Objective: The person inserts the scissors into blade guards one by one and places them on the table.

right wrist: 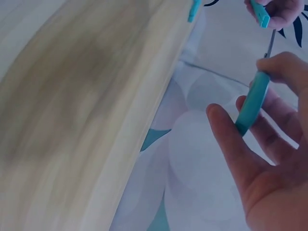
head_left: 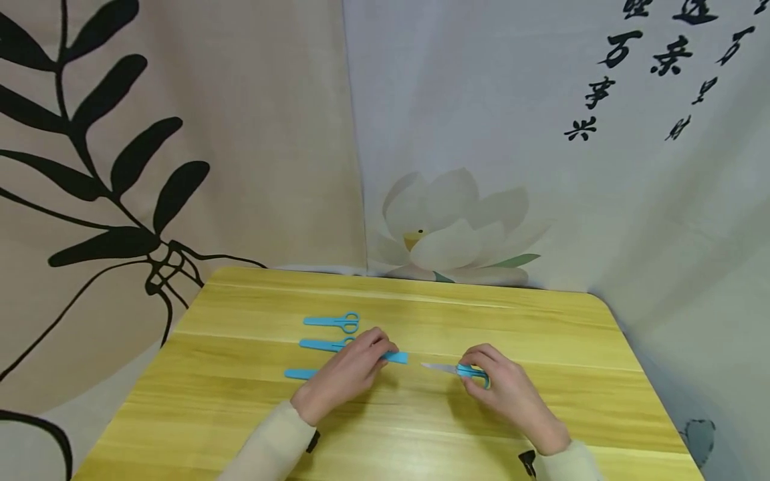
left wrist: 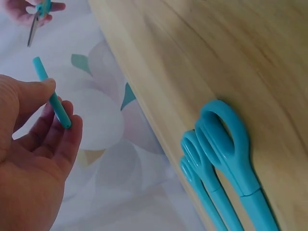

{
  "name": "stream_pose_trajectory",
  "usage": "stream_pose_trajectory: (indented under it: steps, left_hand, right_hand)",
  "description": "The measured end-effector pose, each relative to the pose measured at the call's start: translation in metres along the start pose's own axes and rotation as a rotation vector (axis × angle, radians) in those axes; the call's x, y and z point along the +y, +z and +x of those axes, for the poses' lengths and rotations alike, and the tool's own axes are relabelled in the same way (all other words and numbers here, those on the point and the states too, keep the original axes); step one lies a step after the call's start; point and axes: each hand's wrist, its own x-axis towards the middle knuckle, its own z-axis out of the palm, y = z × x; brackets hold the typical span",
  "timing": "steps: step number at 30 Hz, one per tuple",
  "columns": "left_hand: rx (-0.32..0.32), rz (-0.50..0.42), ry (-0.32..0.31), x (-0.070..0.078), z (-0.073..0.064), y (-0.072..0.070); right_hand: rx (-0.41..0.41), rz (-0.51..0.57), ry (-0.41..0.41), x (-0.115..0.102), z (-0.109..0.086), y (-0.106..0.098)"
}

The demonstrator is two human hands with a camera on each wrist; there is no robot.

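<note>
In the head view my left hand (head_left: pixel 351 367) pinches a blue scissors sheath (head_left: pixel 396 358) between thumb and fingers; the left wrist view shows this sheath (left wrist: pixel 58 110) as a slim tube. To its right, my right hand (head_left: pixel 508 387) holds a pair of scissors (head_left: pixel 474 371) by its blue handles. The bare metal blades (head_left: pixel 439 367) point left toward the sheath, with a gap between them. The right wrist view shows thumb and fingers on the scissors' handles (right wrist: pixel 252 103).
Left of the hands, sheathed blue scissors lie on the wooden table (head_left: pixel 511 314): the far pair (head_left: pixel 325 321), the middle pair (head_left: pixel 319 345) and the near pair (head_left: pixel 299 374), partly hidden by the left hand. A printed curtain (head_left: pixel 289 133) hangs behind the table.
</note>
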Motion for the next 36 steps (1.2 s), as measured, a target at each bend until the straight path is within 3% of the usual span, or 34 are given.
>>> stream_pose_trajectory:
  steps: [10, 18, 36]
  left_hand:
    - [0.026, 0.03, -0.047, 0.004, -0.012, -0.003]
    - [0.059, 0.021, -0.049, 0.005, -0.018, -0.002]
    - [0.086, 0.021, -0.05, 0.005, -0.021, -0.004]
  right_hand:
    - [0.027, 0.023, 0.0, -0.014, 0.012, 0.009]
    - [0.024, 0.032, -0.027, -0.019, 0.017, 0.017]
    - [-0.008, -0.034, -0.003, -0.027, 0.022, 0.022]
